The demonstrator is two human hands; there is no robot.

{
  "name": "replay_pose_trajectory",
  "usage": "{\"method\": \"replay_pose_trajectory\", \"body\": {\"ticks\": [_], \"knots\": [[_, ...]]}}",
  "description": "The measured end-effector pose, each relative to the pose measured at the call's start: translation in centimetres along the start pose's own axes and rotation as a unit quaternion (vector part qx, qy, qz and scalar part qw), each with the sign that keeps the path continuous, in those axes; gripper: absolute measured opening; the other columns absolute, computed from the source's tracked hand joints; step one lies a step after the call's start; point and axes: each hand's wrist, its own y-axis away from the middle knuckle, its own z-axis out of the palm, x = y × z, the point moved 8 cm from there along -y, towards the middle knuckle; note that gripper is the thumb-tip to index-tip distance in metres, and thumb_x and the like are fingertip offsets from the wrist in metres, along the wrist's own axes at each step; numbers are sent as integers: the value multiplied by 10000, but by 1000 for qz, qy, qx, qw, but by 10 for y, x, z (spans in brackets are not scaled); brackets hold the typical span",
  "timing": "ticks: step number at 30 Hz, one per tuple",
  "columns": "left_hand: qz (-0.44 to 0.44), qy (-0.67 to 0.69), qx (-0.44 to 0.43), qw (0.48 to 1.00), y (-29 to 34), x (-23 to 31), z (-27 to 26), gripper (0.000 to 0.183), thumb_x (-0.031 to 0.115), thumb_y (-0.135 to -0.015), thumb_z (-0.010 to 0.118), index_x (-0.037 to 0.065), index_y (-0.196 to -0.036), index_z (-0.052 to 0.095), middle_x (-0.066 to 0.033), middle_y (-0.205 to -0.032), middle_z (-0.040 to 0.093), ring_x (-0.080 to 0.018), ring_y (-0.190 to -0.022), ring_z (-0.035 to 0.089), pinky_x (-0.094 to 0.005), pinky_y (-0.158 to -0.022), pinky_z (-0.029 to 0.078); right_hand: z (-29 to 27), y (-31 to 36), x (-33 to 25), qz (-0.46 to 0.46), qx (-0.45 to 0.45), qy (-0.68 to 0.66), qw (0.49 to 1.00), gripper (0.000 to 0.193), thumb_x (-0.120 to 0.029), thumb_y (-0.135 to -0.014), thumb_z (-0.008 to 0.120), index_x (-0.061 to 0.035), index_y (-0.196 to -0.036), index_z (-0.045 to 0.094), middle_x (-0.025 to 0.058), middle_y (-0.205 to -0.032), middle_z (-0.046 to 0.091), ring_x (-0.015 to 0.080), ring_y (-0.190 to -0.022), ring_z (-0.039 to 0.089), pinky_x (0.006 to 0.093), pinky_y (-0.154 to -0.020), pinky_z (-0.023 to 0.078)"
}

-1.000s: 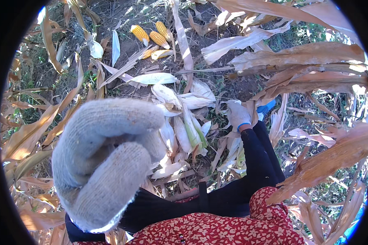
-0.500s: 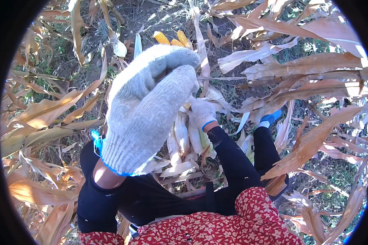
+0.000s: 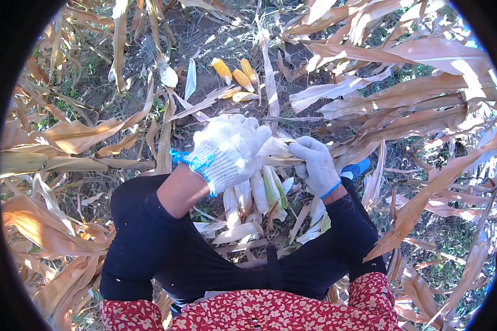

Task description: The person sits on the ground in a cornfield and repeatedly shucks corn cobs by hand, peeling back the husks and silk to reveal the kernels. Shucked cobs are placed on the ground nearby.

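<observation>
Husk (image 3: 277,149), pale, long axis nine-to-three o'clock; right hand (image 3: 316,165) pinches its three-o'clock end; left hand (image 3: 230,151) against nine, fingers turned under, grip unclear.

Outdoor site. Ground: dark soil (image 3: 190,33) littered with dry debris. Long, tan dried leaves (image 3: 403,105) line both sides; low green weeds (image 3: 436,267) grow among them. Bright sunlight falls in patches. Toward the curved rim, detail is uncertain.

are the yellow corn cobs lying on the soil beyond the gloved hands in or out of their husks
Out: the slender yellow corn cobs show rows of bare kernels on their upper sides; their undersides are hidden.
</observation>
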Motion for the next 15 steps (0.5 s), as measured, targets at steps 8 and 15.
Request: {"method": "replay_pose_trajectory", "body": {"ticks": [8,15], "knots": [[38,5,189,981,-9,21,15,654,338,-746,772,102,-1316,555,-110,-1150,646,-314,-1088,626,-448,-896,494,36,23,-14,16,-174,-319,932,152,-151,-1014,543,-11,-1042,595,-27,-643,483,33,-425,360,203,-378,256],[-241,381,-86,889,-24,-8,45,425,236,-860,760,26,-1215,658,-30,-1044,713,-120,-917,672,-282,-765,531,10,20,-29,-38,-123,-396,909,255,-189,-1021,584,-36,-1226,595,60,-947,647,169,-774,626,306,-640,513]]}}
